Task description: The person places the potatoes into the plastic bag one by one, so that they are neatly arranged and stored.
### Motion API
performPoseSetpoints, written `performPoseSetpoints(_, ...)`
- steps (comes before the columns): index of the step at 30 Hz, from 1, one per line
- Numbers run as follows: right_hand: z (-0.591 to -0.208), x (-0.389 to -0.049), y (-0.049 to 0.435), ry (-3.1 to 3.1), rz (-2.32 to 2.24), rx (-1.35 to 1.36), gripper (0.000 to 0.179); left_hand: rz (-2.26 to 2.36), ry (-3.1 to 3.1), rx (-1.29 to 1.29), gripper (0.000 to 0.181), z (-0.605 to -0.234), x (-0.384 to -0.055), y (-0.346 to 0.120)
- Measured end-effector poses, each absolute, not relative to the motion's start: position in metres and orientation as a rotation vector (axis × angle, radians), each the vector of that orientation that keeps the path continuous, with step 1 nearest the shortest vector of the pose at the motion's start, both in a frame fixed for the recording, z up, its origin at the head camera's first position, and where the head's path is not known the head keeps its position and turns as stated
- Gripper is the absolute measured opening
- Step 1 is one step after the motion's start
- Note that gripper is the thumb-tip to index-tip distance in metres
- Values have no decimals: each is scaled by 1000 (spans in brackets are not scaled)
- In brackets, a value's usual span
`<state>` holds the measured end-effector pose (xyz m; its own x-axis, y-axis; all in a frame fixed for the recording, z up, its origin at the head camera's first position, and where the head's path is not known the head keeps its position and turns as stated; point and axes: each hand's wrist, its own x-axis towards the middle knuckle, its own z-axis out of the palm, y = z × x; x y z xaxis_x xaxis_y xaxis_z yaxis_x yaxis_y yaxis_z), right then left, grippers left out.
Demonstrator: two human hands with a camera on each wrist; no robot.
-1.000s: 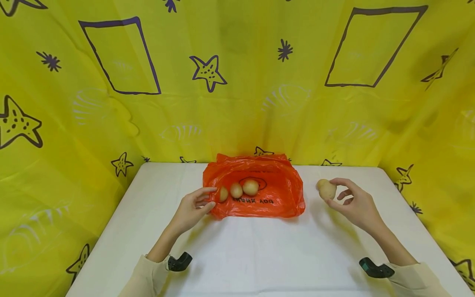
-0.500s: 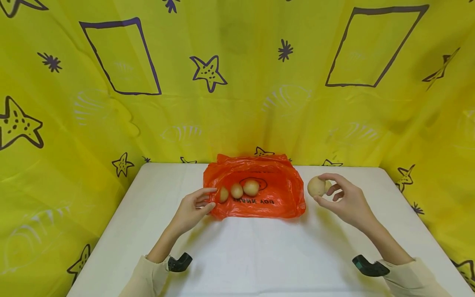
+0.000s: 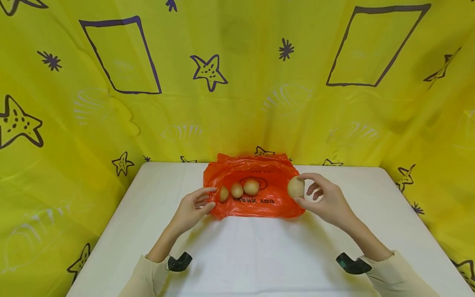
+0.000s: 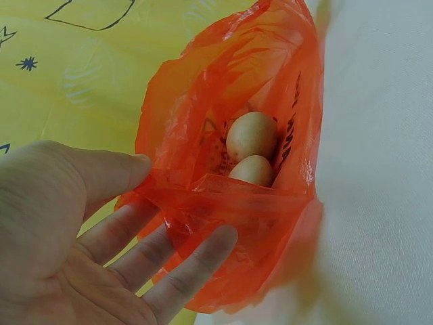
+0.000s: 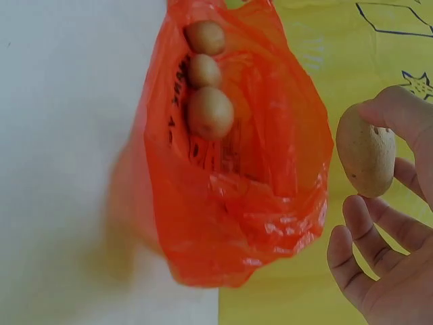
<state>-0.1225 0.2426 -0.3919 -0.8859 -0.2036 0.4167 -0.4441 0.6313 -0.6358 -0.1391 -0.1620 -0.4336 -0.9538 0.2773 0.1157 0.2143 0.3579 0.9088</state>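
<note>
Red plastic bag (image 3: 283, 206) sat open on the far part of the white table (image 3: 256, 255); three potatoes (image 3: 236, 190) lay inside, toward the left. Left hand (image 3: 190, 210) pinched the bag's left rim. Right hand (image 3: 328, 203) grasped a single potato (image 3: 295, 188) by thumb and forefinger, at the bag's right edge.

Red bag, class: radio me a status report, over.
Left hand holding rim of red bag. Right hand pinching potato near the bag's right edge. Three more potatoes inside. No obstruction visible.
</note>
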Motion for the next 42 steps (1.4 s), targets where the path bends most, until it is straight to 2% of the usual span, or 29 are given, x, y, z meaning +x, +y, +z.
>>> performPoseSetpoints(6,-394,-126,222,-2493,1207,641,54,1698,2533,465,41,-435,-139,-162)
performPoseSetpoints(18,-413,-135,180,-2501,1323,694,50,1692,2523,469,42,-432,-139,-161)
performPoseSetpoints(42,-467,-149,105,-2625,1458,514,50,1689,2518,475,41,-436,-141,-162)
